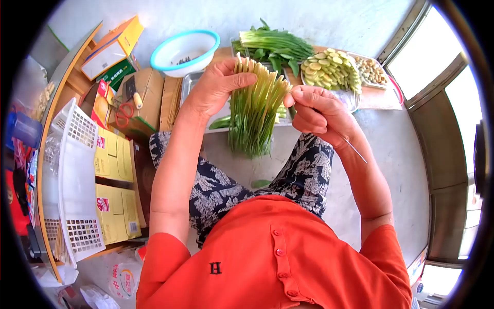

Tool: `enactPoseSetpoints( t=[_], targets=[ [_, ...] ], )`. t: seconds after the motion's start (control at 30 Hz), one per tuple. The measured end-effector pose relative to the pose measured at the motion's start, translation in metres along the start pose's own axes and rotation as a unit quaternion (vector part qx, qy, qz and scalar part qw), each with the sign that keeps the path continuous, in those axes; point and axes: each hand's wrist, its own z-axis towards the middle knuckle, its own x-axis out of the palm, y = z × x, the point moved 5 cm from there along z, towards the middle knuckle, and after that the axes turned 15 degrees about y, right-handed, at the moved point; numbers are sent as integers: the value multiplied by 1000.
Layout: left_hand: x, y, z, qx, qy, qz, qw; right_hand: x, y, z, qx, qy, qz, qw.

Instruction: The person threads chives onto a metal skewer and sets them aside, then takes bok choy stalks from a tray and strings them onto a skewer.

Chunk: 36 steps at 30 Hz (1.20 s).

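Observation:
In front of me hangs a row of garlic chives (252, 116), their pale cut ends at the top and the green leaves dangling down. My left hand (218, 87) is closed on the row's left end, thumb across the pale stems. At the right end, my right hand (321, 108) is pinched closed beside the last stems. A thin skewer (355, 149) sticks out below that hand, over the wrist; the rest of it is hidden by the fingers and stems. Behind the chives, a metal tray (190, 82) with green vegetables is partly covered.
A bundle of chives (280, 44), a plate of sliced vegetable skewers (332, 69) and another tray of small skewered pieces (370, 71) lie at the back. A blue-rimmed basin (185, 51) stands left of them. Boxes (116, 154), scissors (123, 114) and a white basket (77, 180) line the left.

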Motion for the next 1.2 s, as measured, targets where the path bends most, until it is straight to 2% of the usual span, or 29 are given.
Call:
enactPoseSetpoints(
  t=[0.23, 0.47, 0.67, 0.9, 1.13, 1.2],
  targets=[
    [20, -25, 5, 27, 7, -1, 1000, 13, 20, -5, 13, 39, -13, 999],
    [22, -33, 0, 37, -4, -21, 999, 21, 28, -7, 28, 2, -89, 996],
    [25, -37, -4, 27, 15, -13, 999, 26, 28, -2, 24, 19, -108, 994],
    [18, -36, -3, 21, 25, 41, 999, 21, 28, 7, 43, 29, -97, 994],
    [24, -38, 2, 27, 30, 36, 999, 12, 27, 7, 37, 49, -67, 996],
    [20, -31, 2, 3, 25, 34, 999, 10, 26, 8, 37, 48, -64, 996]
  ],
)
